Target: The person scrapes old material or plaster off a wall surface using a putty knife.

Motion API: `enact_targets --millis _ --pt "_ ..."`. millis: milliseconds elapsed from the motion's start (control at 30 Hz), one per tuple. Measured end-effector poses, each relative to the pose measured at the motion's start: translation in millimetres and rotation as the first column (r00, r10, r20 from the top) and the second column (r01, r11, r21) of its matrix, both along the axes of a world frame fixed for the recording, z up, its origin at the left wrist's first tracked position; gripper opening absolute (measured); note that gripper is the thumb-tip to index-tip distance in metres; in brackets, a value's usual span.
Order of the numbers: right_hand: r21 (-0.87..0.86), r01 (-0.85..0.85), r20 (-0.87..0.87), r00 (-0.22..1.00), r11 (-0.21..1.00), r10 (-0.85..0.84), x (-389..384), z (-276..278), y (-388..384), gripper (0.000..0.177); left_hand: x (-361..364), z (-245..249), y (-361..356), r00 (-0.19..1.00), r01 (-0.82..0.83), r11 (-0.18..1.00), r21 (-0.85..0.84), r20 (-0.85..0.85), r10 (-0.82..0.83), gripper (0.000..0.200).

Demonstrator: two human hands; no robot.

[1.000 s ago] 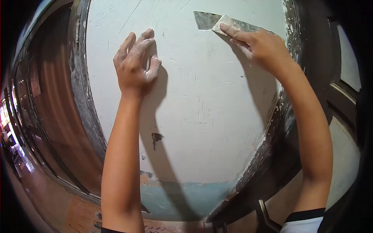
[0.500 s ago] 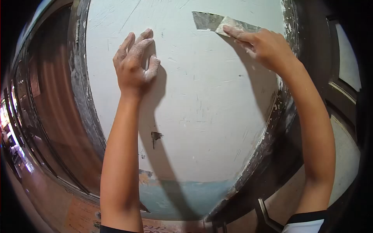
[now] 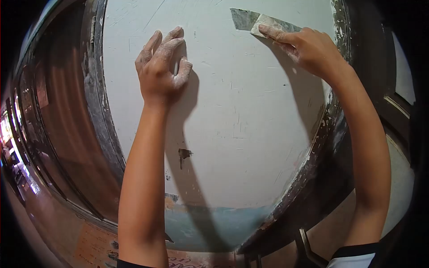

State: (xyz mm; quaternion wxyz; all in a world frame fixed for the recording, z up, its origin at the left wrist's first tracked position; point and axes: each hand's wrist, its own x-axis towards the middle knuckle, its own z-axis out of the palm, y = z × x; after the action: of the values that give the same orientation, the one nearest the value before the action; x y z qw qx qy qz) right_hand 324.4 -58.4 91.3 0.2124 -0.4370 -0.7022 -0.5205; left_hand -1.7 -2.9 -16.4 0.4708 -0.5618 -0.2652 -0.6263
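A white-coated wall panel (image 3: 214,98) fills the middle of the head view, with scratches, a dark chipped spot (image 3: 184,154) and a blue-green band at its bottom. My left hand (image 3: 161,69), dusted with white powder, is raised against the panel at the upper left, its fingers apart and nothing in them. At the upper right my right hand (image 3: 308,49) grips a flat metal scraper blade (image 3: 243,20) together with a whitish, dusty piece (image 3: 263,23) folded over it. The blade lies close to the panel; whether its edge touches cannot be made out.
Dark worn frames border the panel on the left (image 3: 96,89) and right (image 3: 330,116). Brown curtain-like folds (image 3: 67,102) show behind the left frame. A printed orange-brown sheet (image 3: 91,245) lies low at the left. Dark panelling stands at the far right.
The camera view has shifted slightly, so panel and arms appear further right. Both hands appear a little higher in the frame, and the right hand keeps its hold on the scraper.
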Motion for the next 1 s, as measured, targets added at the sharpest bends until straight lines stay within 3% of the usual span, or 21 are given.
enact_targets --millis 67,167,400,433,600,667,700,1000 --pt "-0.008 -0.031 -0.033 0.999 1.000 0.030 -4.3 -4.8 -2.9 0.047 1.7 -1.9 -2.7 0.999 -0.029 0.999 -0.013 0.013 0.029 0.039" --pt "0.123 -0.148 0.080 0.987 0.981 0.138 5.3 -6.7 13.6 0.047 -1.8 3.2 0.0 0.999 0.023 1.000 0.016 -0.034 -0.023 0.041" --pt "0.024 0.030 0.074 0.997 0.999 -0.032 -0.6 4.9 0.9 0.043 0.6 -0.6 0.0 1.000 -0.005 1.000 -0.008 0.028 0.006 0.040" --pt "0.071 -0.066 0.058 0.996 0.995 0.062 -2.8 -0.8 4.4 0.043 0.7 -1.0 0.1 0.999 -0.018 1.000 -0.023 0.034 0.018 0.041" --pt "0.066 -0.052 0.052 0.997 0.996 0.049 -11.1 -3.8 -7.0 0.045 -0.8 -0.5 1.0 1.000 0.000 1.000 -0.024 0.026 0.000 0.041" --pt "-0.013 -0.061 -0.010 0.998 0.998 0.061 -13.1 -2.7 -11.6 0.045 -0.8 -0.8 3.3 1.000 -0.006 1.000 -0.005 0.029 0.006 0.040" --pt "0.028 -0.082 0.050 0.996 0.996 0.080 -12.1 -1.0 -7.7 0.045 0.7 -1.2 0.7 0.999 0.014 1.000 -0.014 0.033 -0.014 0.040" --pt "-0.040 0.004 0.029 1.000 0.999 -0.003 -25.7 -0.7 -13.9 0.045 -1.3 -3.4 -2.4 0.999 -0.024 0.999 -0.048 0.038 0.026 0.042"
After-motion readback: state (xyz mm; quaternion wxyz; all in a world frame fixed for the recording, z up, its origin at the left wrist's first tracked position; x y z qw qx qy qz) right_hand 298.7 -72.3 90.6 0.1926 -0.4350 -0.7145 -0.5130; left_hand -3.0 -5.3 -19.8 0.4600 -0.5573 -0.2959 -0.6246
